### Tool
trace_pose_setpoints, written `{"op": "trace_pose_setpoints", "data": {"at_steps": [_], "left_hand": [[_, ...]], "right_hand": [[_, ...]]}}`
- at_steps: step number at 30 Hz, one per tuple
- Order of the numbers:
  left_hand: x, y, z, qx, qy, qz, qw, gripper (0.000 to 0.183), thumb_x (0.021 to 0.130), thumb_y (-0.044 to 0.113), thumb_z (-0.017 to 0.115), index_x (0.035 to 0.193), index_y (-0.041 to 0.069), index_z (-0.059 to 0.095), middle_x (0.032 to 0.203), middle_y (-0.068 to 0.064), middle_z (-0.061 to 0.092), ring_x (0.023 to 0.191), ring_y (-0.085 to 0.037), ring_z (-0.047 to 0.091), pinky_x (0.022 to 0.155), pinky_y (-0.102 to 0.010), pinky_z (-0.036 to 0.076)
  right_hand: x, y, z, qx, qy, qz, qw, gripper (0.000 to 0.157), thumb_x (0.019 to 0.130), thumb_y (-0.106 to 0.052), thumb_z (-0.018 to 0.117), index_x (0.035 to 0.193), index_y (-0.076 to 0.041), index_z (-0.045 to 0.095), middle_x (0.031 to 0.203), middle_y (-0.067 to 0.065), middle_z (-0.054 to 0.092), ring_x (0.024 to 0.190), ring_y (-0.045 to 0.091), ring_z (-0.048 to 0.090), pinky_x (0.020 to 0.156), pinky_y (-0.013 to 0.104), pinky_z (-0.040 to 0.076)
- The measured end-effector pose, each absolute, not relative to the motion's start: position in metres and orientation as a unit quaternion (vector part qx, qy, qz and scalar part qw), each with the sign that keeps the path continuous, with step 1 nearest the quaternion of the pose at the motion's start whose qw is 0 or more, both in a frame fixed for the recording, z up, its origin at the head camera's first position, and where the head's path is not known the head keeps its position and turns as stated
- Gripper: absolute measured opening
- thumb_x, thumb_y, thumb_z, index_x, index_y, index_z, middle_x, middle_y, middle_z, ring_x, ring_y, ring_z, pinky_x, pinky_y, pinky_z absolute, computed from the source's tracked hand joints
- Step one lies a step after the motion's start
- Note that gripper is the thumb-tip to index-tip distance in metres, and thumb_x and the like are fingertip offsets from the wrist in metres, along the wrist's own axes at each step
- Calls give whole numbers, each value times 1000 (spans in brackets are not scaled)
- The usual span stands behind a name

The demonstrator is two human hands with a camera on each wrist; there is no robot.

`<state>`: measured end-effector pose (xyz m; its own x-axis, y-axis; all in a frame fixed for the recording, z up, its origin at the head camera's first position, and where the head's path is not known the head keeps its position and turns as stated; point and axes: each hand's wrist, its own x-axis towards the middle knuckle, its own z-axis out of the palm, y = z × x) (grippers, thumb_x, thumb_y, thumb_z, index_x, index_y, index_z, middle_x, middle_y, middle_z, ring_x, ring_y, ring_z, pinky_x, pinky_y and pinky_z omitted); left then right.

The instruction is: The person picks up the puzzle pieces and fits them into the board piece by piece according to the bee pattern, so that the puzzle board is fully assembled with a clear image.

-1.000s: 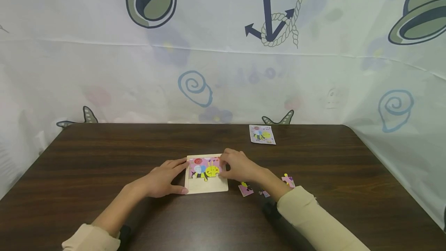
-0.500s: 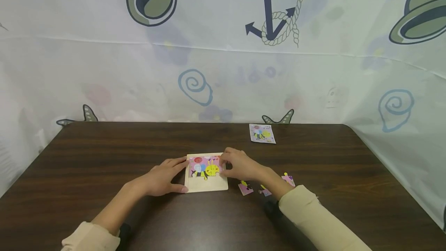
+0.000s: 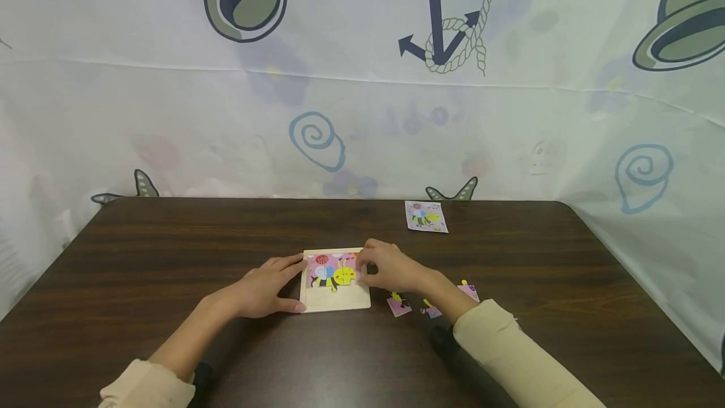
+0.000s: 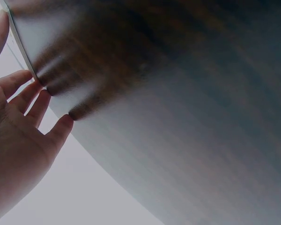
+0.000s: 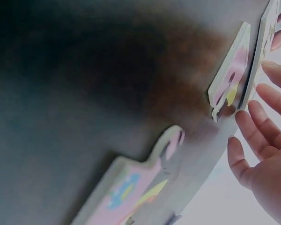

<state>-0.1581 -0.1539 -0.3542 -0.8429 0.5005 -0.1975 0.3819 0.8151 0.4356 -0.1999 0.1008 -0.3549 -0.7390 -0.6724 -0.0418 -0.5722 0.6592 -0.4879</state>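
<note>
A shallow wooden puzzle tray (image 3: 340,301) lies on the table, its upper part filled with joined pieces of a bee picture (image 3: 331,274). My left hand (image 3: 262,291) rests at the tray's left side, fingers fairly straight on the edge, thumb at the lower corner. At the upper right of the tray, my right hand (image 3: 392,269) pinches a pink and yellow puzzle piece (image 3: 352,261) between thumb and index finger. This hand covers part of that piece and the tray's right rim. The left wrist view has the left fingers (image 4: 25,96) touching the pale tray edge.
Right of the tray lie loose puzzle pieces: one piece (image 3: 399,306) near the tray, another piece (image 3: 432,311) by the right forearm, and a third piece (image 3: 469,292) beyond it. A printed bee card (image 3: 426,217) lies towards the table's (image 3: 226,232) back edge. Patterned cloth hangs behind.
Both hands keep nearly the same place at the tray. The right forearm has shifted slightly, baring more of the middle loose piece. The joined picture looks unchanged.
</note>
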Motion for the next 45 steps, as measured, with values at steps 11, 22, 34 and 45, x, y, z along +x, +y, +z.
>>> {"op": "trace_pose_setpoints", "data": {"at_steps": [11,22,34,45], "left_hand": [[-157,-153,-352,231,940,196,160,81,77,41,69,140,4,35,145,-18,27,128,-39,26,95,-63,24],[-157,-153,-353,227,940,199,161,81,77,41,69,140,4,34,145,-18,27,128,-39,26,95,-63,24],[-157,-154,-353,235,940,193,156,81,77,42,69,140,3,35,145,-17,27,128,-39,27,94,-63,25],[-157,-154,-354,238,940,194,151,81,77,42,69,139,2,35,144,-18,28,127,-39,28,93,-63,26]], "right_hand": [[-200,101,-355,-345,905,-223,112,12,83,-15,68,93,-10,66,92,1,52,86,19,49,85,46,31],[-199,100,-352,-346,907,-207,121,22,84,-15,65,107,-14,67,97,2,52,88,21,49,83,41,32],[-199,99,-351,-357,906,-187,129,22,87,-15,62,108,-14,67,100,2,51,90,20,48,80,38,34],[-199,105,-349,-353,902,-206,141,26,85,-14,65,111,-14,65,99,2,52,88,18,49,77,32,43]]}}
